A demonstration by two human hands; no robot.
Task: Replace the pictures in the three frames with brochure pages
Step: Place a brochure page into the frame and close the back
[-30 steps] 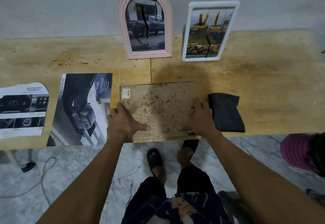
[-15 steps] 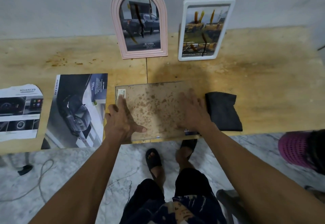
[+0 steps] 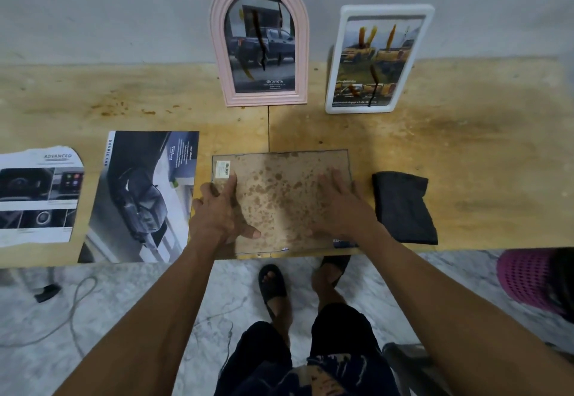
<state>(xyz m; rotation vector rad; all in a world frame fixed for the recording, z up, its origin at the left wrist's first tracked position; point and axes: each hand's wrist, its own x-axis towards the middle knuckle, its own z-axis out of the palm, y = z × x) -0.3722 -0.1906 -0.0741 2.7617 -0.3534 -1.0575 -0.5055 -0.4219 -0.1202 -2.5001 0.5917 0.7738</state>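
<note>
Head view: third frame (image 3: 281, 200) face down at near edge of desk (image 3: 466, 153), long axis left to right. Left hand (image 3: 217, 209) and right hand (image 3: 340, 206), fingers spread flat, press backing; loose brochure page (image 3: 141, 196) just left, nearer left hand.

At the top centre of the frame, the word "TOYOTA" stands in white beneath a dark pickup truck on the picture inside the pink arched frame (image 3: 260, 38). At far left, the torn white brochure page showing a dashboard (image 3: 38, 196) carries the heading "ADVANCED". Beside it, the dark brochure page with a grey truck (image 3: 139, 196) reads "DOUBLE CAB" along its left margin. A small white barcode sticker (image 3: 224, 169) on the stained brown backing board (image 3: 279, 196) is too small to read.
</note>
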